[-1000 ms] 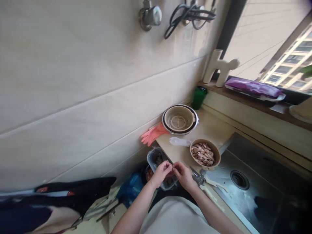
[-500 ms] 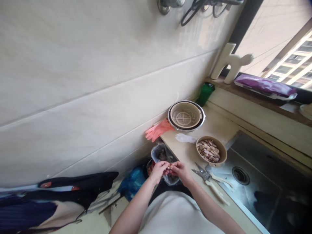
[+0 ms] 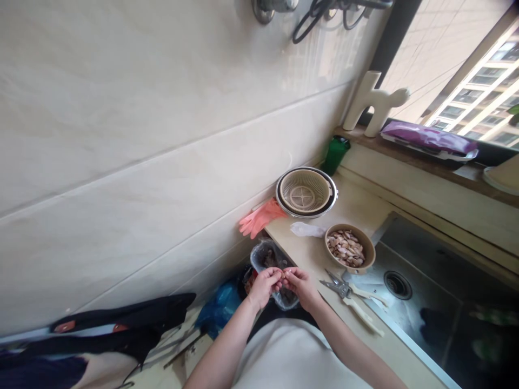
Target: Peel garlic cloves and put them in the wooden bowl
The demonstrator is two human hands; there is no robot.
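Over a bag-lined bin (image 3: pixel 258 255), my left hand (image 3: pixel 263 287) and my right hand (image 3: pixel 300 285) meet at the fingertips. Both pinch a small pinkish-brown piece (image 3: pixel 283 275), mostly covered by the fingers, so its kind is unclear. Dark scraps show inside the bin below. On the counter to the right, a tan bowl (image 3: pixel 370 249) holds many pale pink and brown pieces (image 3: pixel 345 248). Kitchen shears (image 3: pixel 353 297) with cream handles lie spread apart between my right forearm and the sink.
A metal sink (image 3: pixel 421 259) lies at the right. Behind the bowl are a white crumpled item (image 3: pixel 307 229), a beige strainer (image 3: pixel 305 190) inside a larger basin, pink rubber gloves (image 3: pixel 261 218) and a green container (image 3: pixel 335 155). A blue bag (image 3: pixel 217 308) sits left of the bin.
The view has shifted slightly, moving the counter things a little left in the picture. Both hands stay together over the bin, still pinching the small piece.
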